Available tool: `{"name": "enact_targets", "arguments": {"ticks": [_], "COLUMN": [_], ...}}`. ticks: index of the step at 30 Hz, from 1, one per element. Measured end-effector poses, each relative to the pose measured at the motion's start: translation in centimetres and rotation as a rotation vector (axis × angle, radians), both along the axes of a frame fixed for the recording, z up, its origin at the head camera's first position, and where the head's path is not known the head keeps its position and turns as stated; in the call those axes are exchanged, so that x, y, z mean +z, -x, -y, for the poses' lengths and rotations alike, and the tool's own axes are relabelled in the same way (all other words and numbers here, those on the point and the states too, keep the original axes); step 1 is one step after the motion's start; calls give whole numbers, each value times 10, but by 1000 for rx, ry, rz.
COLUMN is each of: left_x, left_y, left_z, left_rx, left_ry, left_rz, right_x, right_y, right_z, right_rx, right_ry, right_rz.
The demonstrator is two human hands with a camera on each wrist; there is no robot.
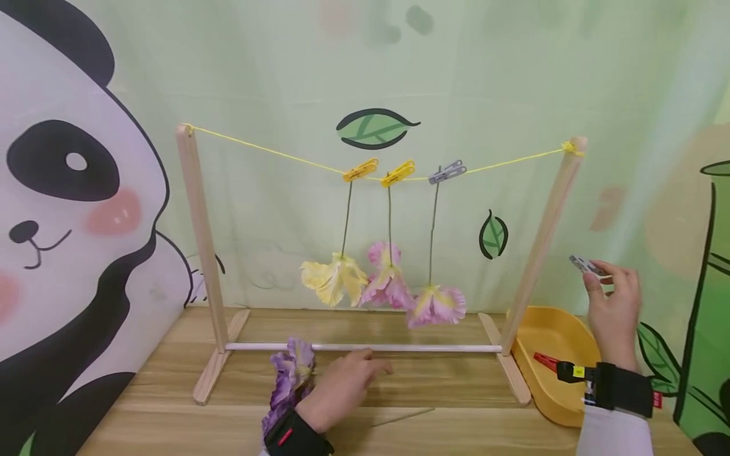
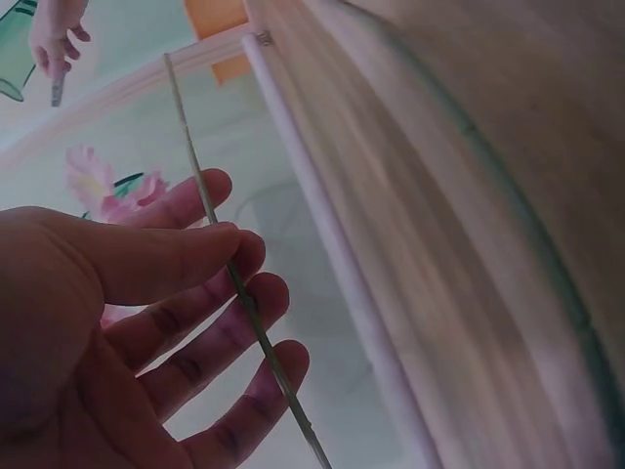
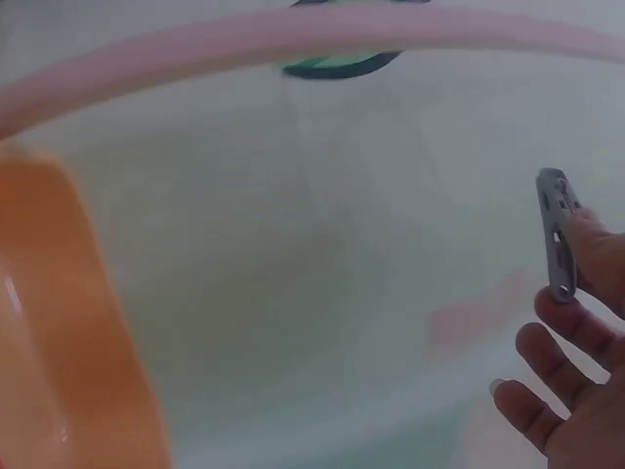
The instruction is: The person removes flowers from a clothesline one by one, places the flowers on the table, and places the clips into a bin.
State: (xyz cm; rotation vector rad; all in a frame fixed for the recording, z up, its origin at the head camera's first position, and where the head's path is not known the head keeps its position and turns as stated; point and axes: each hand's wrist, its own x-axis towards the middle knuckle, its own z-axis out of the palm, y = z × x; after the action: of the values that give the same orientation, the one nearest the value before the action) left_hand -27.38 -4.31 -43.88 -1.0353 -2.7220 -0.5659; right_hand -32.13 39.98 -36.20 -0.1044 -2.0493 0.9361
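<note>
My left hand pinches a thin green flower stem between thumb and fingers, low near the rack's white crossbar. Ruffled purple petals show beside that wrist; their join to the held stem is hidden. Another stem lies on the table below the hand. Off to the right, my right hand holds a grey clothespin between thumb and fingers, raised above the yellow tray. From the rack's yellow string hang a yellow flower and two pink ones, by clothespins.
A wooden post stands at the left and a second post at the right, on wooden feet, joined by the white crossbar. In the tray a red clothespin shows. Behind hangs a printed curtain.
</note>
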Motion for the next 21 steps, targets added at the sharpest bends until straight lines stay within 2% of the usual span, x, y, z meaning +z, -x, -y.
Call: {"name": "enact_targets", "arguments": {"ticks": [5, 8, 15, 19, 21], "left_x": [-5, -9, -21, -23, -24], "left_y": [0, 0, 0, 0, -1], "left_z": [2, 4, 2, 2, 2], "left_rx": [-10, -7, 41, 45, 45], "left_ry": [8, 13, 125, 150, 151], "left_rz": [27, -7, -127, -150, -152], "right_x": [-25, -36, -47, -51, -52], "right_y": [13, 18, 25, 27, 28], "right_z": [-13, -18, -28, -31, -30], "right_rx": [89, 145, 240, 290, 312], "right_ry": [-145, -224, -252, -321, -339], "right_rz": [211, 366, 655, 786, 823]}}
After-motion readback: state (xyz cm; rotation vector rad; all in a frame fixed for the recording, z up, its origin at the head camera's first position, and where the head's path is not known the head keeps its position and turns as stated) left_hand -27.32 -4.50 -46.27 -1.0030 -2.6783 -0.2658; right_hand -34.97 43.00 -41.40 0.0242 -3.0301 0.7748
